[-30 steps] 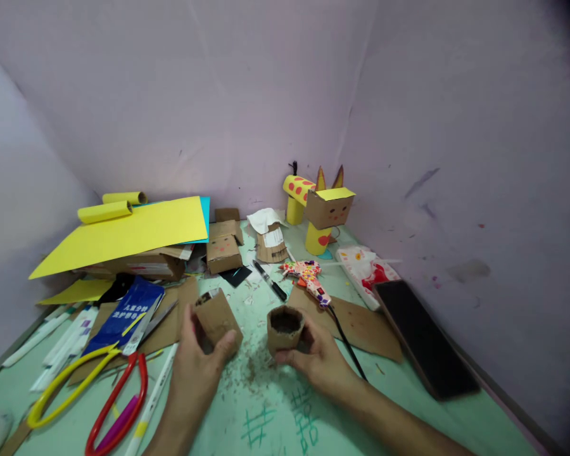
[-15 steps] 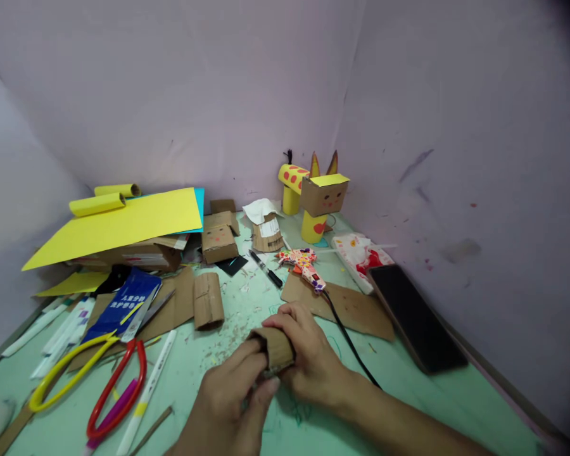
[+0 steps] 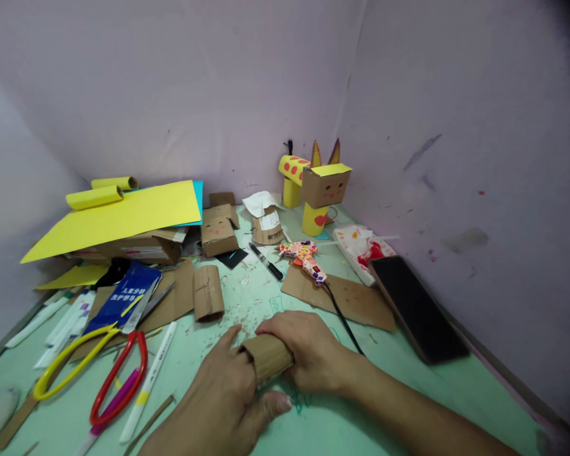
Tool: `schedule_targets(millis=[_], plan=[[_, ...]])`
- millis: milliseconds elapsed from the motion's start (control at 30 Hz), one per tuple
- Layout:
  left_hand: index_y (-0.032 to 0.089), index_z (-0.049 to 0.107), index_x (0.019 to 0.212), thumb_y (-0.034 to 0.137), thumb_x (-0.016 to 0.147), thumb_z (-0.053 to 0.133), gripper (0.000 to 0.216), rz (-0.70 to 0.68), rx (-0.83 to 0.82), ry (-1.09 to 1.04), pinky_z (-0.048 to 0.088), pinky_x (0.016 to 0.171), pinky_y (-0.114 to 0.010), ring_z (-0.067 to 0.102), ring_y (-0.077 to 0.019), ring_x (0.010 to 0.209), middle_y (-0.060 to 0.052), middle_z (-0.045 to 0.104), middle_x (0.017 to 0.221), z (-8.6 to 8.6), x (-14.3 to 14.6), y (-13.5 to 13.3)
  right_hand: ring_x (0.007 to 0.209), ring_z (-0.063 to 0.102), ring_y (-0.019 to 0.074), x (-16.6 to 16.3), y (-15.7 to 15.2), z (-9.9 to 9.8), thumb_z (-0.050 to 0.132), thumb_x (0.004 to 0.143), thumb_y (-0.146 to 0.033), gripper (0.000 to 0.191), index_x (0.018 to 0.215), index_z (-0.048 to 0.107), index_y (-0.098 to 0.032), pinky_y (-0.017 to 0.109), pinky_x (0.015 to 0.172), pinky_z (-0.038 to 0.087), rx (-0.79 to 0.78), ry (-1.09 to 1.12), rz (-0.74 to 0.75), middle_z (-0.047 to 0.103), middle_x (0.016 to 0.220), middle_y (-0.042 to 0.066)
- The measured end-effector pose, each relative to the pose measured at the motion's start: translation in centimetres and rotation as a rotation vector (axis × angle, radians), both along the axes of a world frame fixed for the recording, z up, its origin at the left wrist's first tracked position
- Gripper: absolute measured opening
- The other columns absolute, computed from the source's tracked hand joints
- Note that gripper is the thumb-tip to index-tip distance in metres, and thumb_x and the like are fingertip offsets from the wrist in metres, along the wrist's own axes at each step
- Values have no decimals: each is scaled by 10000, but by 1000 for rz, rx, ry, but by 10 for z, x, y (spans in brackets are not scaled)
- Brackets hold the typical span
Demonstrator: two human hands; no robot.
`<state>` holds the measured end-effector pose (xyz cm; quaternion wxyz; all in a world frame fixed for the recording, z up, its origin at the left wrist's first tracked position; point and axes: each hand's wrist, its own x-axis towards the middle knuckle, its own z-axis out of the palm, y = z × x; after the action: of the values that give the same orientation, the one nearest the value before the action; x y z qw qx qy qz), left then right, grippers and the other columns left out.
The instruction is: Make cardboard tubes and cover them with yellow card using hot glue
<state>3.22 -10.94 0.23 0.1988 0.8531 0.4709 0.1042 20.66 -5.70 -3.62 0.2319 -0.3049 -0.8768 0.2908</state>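
**Short cardboard tube worked between two hands**

Short cardboard tube (image 3: 272, 360) sat between both hands, low over the surface (image 3: 351, 430); couldn't tell if it touched. Right hand (image 3: 316, 348): fingers grasping the tube's right end. Left hand (image 3: 225, 392): at the left end, some fingers apparently inside, thumb apart below; couldn't tell if gripping. Step, my read: shaping the wall by hand. Next move probably called for a steady right hold and light left pressure, to avoid creasing.

Counts: 1 tube in hand, 1 other cardboard tube (image 3: 208, 293) beyond the left hand, 2 yellow rolls (image 3: 95, 197), 1 glue gun (image 3: 308, 261), 1 pair of scissors (image 3: 131, 342), 1 phone (image 3: 418, 310), 1 toy animal (image 3: 327, 188). White markers (image 3: 71, 329) overlapped, no firm count.
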Motion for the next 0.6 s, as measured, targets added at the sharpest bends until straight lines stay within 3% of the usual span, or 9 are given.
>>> schedule_targets(millis=[67,167,200,300,367,500,600], plan=[[211,690,919,390,849,427,325,64,-13,-158,413,925,-464,637,-278,878,-87,720,854,-1,-3,1,972,596,262,4,0,5,717,595,-177,612,1182,546,-209,371,845,437,-35,73,9,647,1089,80],[214,685,677,477,891,291,519,296,-159,-466,484,746,-361,614,-236,726,-60,679,704,-2,-11,4,1091,532,268,14,3,14,799,578,-369,791,1278,463,-219,391,912,416,-204,354,-94,542,1244,109],[208,665,602,510,889,274,571,366,-212,-555,481,702,-339,602,-234,709,-61,665,682,-2,-13,5,1069,541,263,17,6,17,788,585,-431,763,1251,485,-214,384,884,434,-276,473,-171,547,1223,110],[192,636,500,541,884,270,635,466,-286,-733,457,721,-323,584,-247,771,-76,651,704,-4,-20,7,769,594,193,23,12,22,681,674,-535,443,924,644,-171,300,654,474,-472,692,-390,636,864,69],[197,629,495,525,889,273,624,499,-311,-792,454,711,-317,571,-231,716,-67,628,657,-6,-21,7,565,535,135,23,13,24,675,663,-552,402,730,664,-156,255,515,427,-586,676,-438,594,638,21],[212,545,443,552,858,331,578,485,-365,-747,431,523,-279,519,-186,524,-34,562,515,-11,-21,5,370,434,60,21,9,27,766,570,-474,413,816,702,-149,191,355,332,-793,552,-291,556,525,-39],[204,637,578,536,827,427,466,402,-312,-666,478,579,-279,581,-203,619,-34,633,617,-11,-17,4,329,468,41,21,6,27,784,581,-432,435,905,685,-158,151,297,340,-1005,548,-97,609,600,-41]])
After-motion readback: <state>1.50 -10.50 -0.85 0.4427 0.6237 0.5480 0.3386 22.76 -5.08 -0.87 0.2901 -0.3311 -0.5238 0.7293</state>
